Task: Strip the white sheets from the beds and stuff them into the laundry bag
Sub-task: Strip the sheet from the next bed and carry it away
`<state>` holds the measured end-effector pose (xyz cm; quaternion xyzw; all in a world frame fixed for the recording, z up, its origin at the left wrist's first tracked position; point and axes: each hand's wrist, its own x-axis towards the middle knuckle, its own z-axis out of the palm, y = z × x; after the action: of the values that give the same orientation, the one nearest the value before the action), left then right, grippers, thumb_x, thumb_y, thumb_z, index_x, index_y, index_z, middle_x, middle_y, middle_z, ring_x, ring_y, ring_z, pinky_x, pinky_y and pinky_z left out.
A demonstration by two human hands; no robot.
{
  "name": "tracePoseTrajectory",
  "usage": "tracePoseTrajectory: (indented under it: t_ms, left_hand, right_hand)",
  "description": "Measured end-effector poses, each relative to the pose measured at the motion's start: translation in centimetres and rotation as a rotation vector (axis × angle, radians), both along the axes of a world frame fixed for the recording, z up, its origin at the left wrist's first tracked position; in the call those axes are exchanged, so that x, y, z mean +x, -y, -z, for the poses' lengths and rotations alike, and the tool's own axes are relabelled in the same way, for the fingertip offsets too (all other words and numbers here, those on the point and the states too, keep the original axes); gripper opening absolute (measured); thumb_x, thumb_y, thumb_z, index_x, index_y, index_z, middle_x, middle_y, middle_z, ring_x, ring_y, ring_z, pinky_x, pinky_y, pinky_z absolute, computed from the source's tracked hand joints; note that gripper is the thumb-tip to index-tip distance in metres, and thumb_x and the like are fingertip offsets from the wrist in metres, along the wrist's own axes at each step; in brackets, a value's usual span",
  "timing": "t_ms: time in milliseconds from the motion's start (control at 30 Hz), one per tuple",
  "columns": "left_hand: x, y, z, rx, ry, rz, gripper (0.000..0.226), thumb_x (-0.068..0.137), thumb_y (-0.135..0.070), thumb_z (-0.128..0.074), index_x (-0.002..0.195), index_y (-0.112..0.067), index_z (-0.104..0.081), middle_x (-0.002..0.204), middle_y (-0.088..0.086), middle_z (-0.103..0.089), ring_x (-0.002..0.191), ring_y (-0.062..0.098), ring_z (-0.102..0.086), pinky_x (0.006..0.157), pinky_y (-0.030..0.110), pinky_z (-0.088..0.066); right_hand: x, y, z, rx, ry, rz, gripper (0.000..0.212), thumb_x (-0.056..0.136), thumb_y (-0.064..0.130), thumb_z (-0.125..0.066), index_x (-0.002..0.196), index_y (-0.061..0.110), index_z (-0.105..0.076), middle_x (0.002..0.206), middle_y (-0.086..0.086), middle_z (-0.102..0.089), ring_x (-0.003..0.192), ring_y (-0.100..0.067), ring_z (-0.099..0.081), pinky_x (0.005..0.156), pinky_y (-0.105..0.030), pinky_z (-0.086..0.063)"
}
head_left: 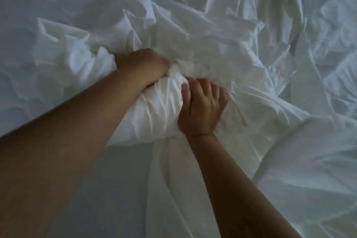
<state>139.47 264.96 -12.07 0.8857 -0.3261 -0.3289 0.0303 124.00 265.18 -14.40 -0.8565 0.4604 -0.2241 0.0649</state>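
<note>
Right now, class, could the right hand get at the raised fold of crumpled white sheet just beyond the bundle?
Probably yes: nothing blocks the right hand from that raised fold, but it grips the bunched white sheet and must let go.

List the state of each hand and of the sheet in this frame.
white sheet: crumpled, gathered into a bunch at the hands, the rest lying in loose folds.
left hand: fingers curled into the bunch, gripping it.
right hand: fingers curled over the same bunch, gripping it.
</note>
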Motion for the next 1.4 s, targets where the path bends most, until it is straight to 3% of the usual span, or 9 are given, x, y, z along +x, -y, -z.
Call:
tracePoseTrajectory:
  t_ms: [100, 200, 333, 567, 733, 900, 1067, 1133, 1400]
  left_hand:
    - [-2.5, -3.4, -4.3, -0.414, 0.428, 0.066, 0.04, 0.087, -0.033, -0.048, 0.117, -0.009, -0.06, 0.12, 0.016, -0.059, 0.115, 0.034, -0.051, 0.098, 0.046, -0.033]
    - [-5.5, -6.0, -3.4, -0.672, 0.559, 0.409, 0.049, 0.075, -0.028, -0.054, 0.119, -0.009, -0.064, 0.124, 0.012, -0.062, 0.122, 0.031, -0.049, 0.107, 0.052, -0.018]
    - [-1.7, -2.0, 1.9, -0.67, 0.519, 0.533, 0.061, 0.073, -0.039, -0.051, 0.125, -0.01, -0.061, 0.13, 0.012, -0.059, 0.129, 0.03, -0.037, 0.108, 0.053, -0.012]
    - [2.9, 3.9, 5.1, -0.716, 0.303, 0.451, 0.056, 0.074, -0.047, -0.039, 0.105, -0.009, -0.064, 0.103, 0.011, -0.063, 0.105, 0.028, -0.045, 0.104, 0.044, -0.016]
    - [4.2, 5.2, 4.9, -0.625, 0.189, 0.405, 0.053, 0.078, -0.045, -0.035, 0.099, -0.006, -0.063, 0.094, 0.016, -0.06, 0.091, 0.036, -0.054, 0.1, 0.047, -0.023]
    - [4.7, 6.3, 4.4, -0.598, 0.156, 0.383, 0.053, 0.074, -0.047, -0.033, 0.095, -0.008, -0.063, 0.095, 0.015, -0.061, 0.091, 0.037, -0.053, 0.095, 0.05, -0.032]
    - [5.4, 8.2, 4.3, -0.485, 0.15, 0.322, 0.077, 0.066, -0.058, -0.016, 0.11, -0.013, -0.061, 0.114, 0.01, -0.06, 0.108, 0.031, -0.049, 0.099, 0.037, -0.024]
    - [5.6, 9.1, 4.4, -0.451, 0.171, 0.33, 0.074, 0.071, -0.058, -0.019, 0.114, -0.014, -0.059, 0.117, 0.01, -0.059, 0.111, 0.03, -0.048, 0.095, 0.035, -0.023]
    - [6.2, 11.0, 4.9, -0.343, 0.154, 0.368, 0.062, 0.073, -0.052, -0.031, 0.118, -0.018, -0.056, 0.124, 0.008, -0.052, 0.117, 0.027, -0.044, 0.09, 0.034, -0.018]
  right_hand:
    - [2.4, 3.5, -1.0, 0.193, -0.082, 0.074, 0.045, 0.089, 0.037, -0.031, 0.079, 0.012, -0.067, 0.085, -0.009, -0.067, 0.088, -0.033, -0.058, 0.083, -0.037, -0.029]
    - [4.4, 7.1, -1.5, 0.348, -0.167, 0.133, 0.048, 0.092, 0.037, -0.023, 0.094, 0.014, -0.065, 0.102, -0.009, -0.067, 0.106, -0.029, -0.055, 0.091, -0.035, -0.03]
    - [6.6, 10.4, -0.8, 0.469, -0.2, 0.214, 0.039, 0.1, 0.026, -0.03, 0.111, 0.011, -0.064, 0.117, -0.012, -0.063, 0.112, -0.031, -0.054, 0.095, -0.039, -0.034]
    - [10.0, 15.5, 2.5, 0.524, -0.081, 0.383, 0.034, 0.087, 0.033, -0.042, 0.095, 0.01, -0.066, 0.108, -0.011, -0.066, 0.104, -0.031, -0.056, 0.089, -0.035, -0.043]
    - [10.2, 13.3, -1.6, 0.34, 0.254, 0.206, 0.023, 0.083, 0.022, -0.047, 0.087, 0.005, -0.062, 0.093, -0.008, -0.058, 0.097, -0.027, -0.052, 0.086, -0.036, -0.039]
    - [3.8, 6.6, -1.9, 0.102, -0.287, -0.031, 0.05, 0.087, 0.044, -0.044, 0.121, 0.012, -0.062, 0.12, -0.014, -0.062, 0.116, -0.034, -0.054, 0.107, -0.042, -0.025]
    - [5.3, 11.6, 0.4, 0.072, -0.16, -0.084, 0.044, 0.083, 0.043, -0.044, 0.092, 0.008, -0.069, 0.09, -0.013, -0.069, 0.081, -0.034, -0.062, 0.088, -0.039, -0.039]
    - [5.6, 12.7, 0.6, 0.096, -0.129, -0.082, 0.041, 0.082, 0.04, -0.043, 0.08, 0.006, -0.065, 0.078, -0.014, -0.066, 0.071, -0.034, -0.059, 0.078, -0.037, -0.039]
    - [6.5, 14.9, 1.6, 0.145, -0.095, -0.089, 0.041, 0.083, 0.038, -0.039, 0.07, 0.003, -0.058, 0.068, -0.017, -0.061, 0.063, -0.035, -0.057, 0.07, -0.039, -0.043]
